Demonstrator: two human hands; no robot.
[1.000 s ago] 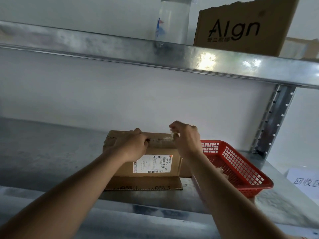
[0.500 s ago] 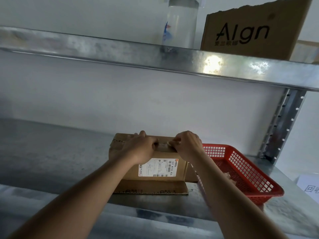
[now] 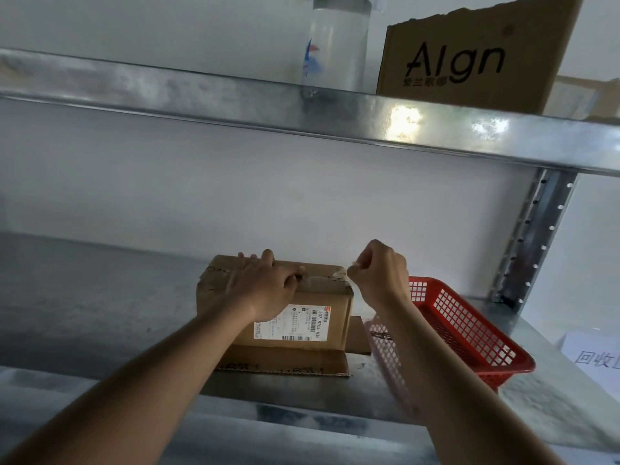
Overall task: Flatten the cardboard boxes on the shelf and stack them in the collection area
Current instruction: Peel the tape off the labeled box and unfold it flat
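Brown cardboard box w/ white label – red mesh basket – grey metal shelf.

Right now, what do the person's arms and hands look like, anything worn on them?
Both forearms are bare as far as the frame shows: no sleeves in view. The left hand and right hand have no gloves, and I see no rings, watch or wristband.

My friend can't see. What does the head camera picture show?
A person's right hand peels clear tape off a brown cardboard box while the left hand holds it down on a metal shelf. A red basket sits beside it.
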